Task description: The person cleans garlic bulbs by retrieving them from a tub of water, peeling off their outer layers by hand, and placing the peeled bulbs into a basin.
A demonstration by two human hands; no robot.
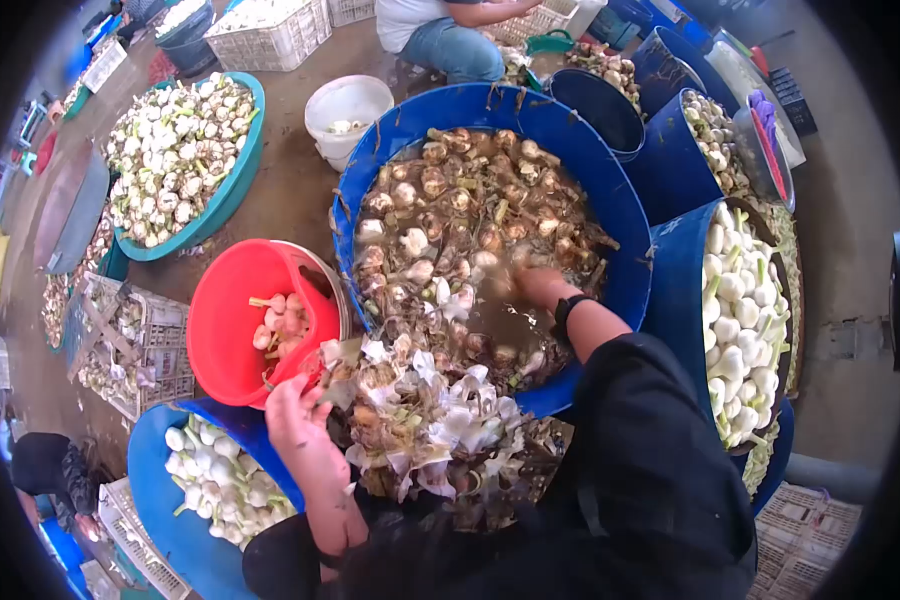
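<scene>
My right hand [542, 287] dips into murky water in a large blue tub [625, 240], among unpeeled garlic bulbs [450, 200]. The water hides its fingers, so what they hold cannot be made out. My left hand [302, 430] is open, fingers apart, by the lower rim of a red bucket [220, 330]. Nothing shows in it. A few pinkish garlic bulbs [282, 325] lie inside that bucket. A heap of wet garlic skins [435, 415] lies between my arms, over the tub's near edge.
Peeled white garlic fills a tilted blue barrel [675, 300] at right and a blue basin [155, 480] at lower left. A teal tub [253, 165] of garlic, a white bucket [335, 105] and a crate [170, 330] stand to the left. Another person [450, 45] sits beyond the tub.
</scene>
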